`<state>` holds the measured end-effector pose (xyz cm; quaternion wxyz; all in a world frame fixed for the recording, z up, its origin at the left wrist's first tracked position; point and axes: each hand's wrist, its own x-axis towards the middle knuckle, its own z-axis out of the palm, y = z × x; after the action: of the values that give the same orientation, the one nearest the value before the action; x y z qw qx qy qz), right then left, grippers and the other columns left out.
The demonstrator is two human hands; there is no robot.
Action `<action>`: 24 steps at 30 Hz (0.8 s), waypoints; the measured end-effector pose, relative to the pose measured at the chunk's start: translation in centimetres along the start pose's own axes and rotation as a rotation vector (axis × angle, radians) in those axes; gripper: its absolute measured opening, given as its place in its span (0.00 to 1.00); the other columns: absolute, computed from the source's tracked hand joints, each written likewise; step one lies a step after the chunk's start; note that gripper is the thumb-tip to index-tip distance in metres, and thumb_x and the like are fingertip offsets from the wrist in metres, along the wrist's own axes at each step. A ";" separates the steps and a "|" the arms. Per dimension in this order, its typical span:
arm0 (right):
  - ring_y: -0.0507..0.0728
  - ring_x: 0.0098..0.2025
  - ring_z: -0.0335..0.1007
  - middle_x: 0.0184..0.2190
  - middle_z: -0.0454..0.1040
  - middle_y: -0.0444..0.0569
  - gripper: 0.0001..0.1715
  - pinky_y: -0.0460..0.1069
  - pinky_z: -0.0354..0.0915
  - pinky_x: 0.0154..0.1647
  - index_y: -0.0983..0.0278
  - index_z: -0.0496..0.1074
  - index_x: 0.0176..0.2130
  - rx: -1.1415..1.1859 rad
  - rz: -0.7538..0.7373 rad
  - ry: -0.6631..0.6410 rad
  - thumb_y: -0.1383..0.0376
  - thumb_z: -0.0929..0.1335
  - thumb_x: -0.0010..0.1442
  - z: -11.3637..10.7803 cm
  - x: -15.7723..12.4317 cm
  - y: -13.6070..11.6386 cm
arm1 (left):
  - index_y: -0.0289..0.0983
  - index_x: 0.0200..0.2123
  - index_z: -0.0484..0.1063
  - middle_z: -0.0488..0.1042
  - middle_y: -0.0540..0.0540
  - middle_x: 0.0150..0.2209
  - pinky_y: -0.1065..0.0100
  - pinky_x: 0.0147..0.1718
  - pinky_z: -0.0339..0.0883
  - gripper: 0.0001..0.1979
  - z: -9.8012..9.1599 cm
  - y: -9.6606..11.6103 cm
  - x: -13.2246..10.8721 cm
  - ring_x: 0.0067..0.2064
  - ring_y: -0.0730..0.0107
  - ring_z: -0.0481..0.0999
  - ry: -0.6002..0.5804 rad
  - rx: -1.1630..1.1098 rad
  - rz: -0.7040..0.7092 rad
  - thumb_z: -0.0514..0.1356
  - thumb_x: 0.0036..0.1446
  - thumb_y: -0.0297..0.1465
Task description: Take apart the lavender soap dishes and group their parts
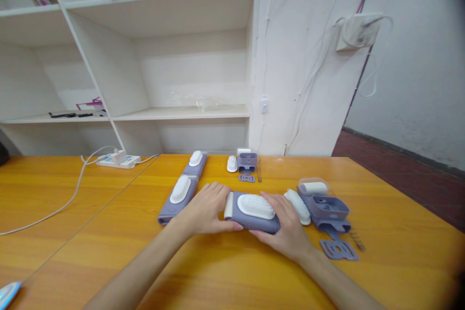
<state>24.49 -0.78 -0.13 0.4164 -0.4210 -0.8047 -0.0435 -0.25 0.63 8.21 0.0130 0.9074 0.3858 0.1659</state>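
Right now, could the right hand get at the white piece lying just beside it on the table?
Probably yes: the white piece lies beside the right hand, with nothing visible between them. But that hand holds a purple-and-white device, so it would likely have to let go first.

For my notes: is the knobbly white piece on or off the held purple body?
On: the white piece sits atop the purple body, bumps upward.

1. Here's the block (254, 222): dusty purple, its pad (256, 206) white and patterned with raised bumps.
2. Left of the block, a unit (171, 209) wearing similar purple, white oval (180, 189) on it.
3. Right of the block, a flat purple plate (339, 249), patterned with slots!
4. Below the block, orange-yellow tabletop (203, 276), wood-grained.
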 end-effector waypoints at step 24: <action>0.64 0.51 0.64 0.51 0.66 0.54 0.44 0.59 0.64 0.51 0.59 0.54 0.60 0.110 0.140 0.091 0.54 0.73 0.49 0.2 -0.2 -0.5 | 0.39 0.33 0.59 0.63 0.54 0.26 0.71 0.25 0.54 0.26 1.9 -0.1 0.3 0.26 0.72 0.62 0.243 -0.402 -0.212 0.62 0.45 0.53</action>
<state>24.05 -1.14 -0.28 0.4771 -0.4501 -0.7548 0.0110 0.44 1.15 6.43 0.1639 0.8145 0.4369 0.3447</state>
